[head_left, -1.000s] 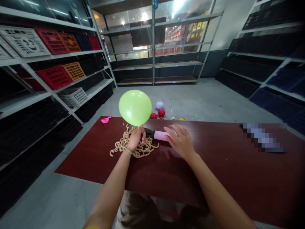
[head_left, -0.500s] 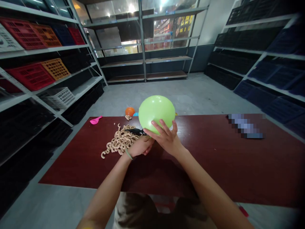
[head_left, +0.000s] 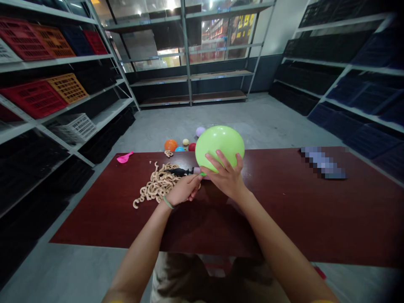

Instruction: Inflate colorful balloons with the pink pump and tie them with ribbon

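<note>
An inflated light-green balloon [head_left: 217, 143] is held above the table in front of me. My right hand [head_left: 225, 174] supports its near side, fingers spread over the surface. At the lower left, my left hand [head_left: 184, 188] pinches the balloon's green neck between thumb and finger. Behind the hands lies a balloon pump [head_left: 181, 171] with a black end and a pale pinkish barrel, partly hidden by the balloon and my right hand. A heap of beige curled pieces [head_left: 159, 183] lies beside my left hand.
A flat pink balloon [head_left: 125, 158] lies at the table's [head_left: 299, 219] far left. A pixelated item [head_left: 323, 163] rests at the right. Beyond the far edge, several balloons, including an orange one [head_left: 171, 145], are on the floor. Shelves with crates [head_left: 67, 87] stand around.
The green balloon and my right hand have moved slightly right, away from my left hand, and the neck now shows stretched between them. More balloons on the floor and more of the pump have come into view.
</note>
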### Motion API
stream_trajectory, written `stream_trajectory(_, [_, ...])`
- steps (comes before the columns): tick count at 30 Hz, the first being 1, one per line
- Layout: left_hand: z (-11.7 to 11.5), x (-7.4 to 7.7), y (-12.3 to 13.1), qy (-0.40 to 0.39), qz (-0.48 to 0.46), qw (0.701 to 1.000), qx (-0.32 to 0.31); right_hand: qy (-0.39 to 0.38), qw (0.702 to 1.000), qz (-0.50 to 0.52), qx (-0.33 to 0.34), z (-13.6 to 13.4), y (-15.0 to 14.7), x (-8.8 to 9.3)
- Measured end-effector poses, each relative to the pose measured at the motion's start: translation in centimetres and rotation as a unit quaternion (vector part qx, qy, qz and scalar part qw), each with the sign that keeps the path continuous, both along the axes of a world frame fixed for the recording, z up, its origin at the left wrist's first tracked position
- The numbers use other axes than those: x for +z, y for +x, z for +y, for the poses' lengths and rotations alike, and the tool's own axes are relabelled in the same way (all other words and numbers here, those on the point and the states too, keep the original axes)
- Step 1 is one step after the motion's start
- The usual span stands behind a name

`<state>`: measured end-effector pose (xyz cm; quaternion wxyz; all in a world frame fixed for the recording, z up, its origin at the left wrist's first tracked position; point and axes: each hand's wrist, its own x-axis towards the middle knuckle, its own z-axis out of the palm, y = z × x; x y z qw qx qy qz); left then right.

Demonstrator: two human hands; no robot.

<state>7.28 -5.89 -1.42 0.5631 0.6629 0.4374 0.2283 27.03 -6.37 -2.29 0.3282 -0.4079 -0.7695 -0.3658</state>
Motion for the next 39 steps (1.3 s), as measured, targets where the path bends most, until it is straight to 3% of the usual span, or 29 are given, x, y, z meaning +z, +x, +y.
stream_trajectory(9, [0.5,-0.2,0.3,-0.054,-0.145,0.986,0.061,0.044,0.998,0.016,-0.043,0.2,0.5,0.1])
stream_trajectory(15, [0.9,0.2,0.0,-0.055,-0.153,0.983,0.087,0.035,0.997,0.023,-0.062,-0.2,0.8,0.1])
stream_trajectory(23, [1.1,3.0,-1.3,0.001,-0.131,0.99,0.053,-0.007,0.998,0.045,-0.032,-0.7,-0.3,-0.6])
stream_trajectory(26, [1.5,3.4,-2.4,0.059,-0.136,0.984,0.098,-0.009,0.997,0.072,-0.023,-0.7,-0.5,-0.8])
stream_trajectory(29, [2.7,2.2,-3.9,0.138,-0.152,0.96,0.191,-0.008,0.996,0.087,0.007,-0.9,-1.5,-1.1])
stream_trajectory(33, [4.1,-0.7,-5.2,0.187,-0.133,0.93,0.288,-0.092,0.99,0.028,0.099,-1.7,-4.6,-2.3])
stream_trajectory(36, [4.1,-2.1,-5.2,0.205,-0.101,0.922,0.314,-0.15,0.979,-0.028,0.137,-2.4,-6.8,-3.6])
stream_trajectory(39, [3.7,-2.2,-4.8,0.226,-0.072,0.923,0.302,-0.169,0.975,-0.061,0.135,-2.6,-7.5,-4.4])
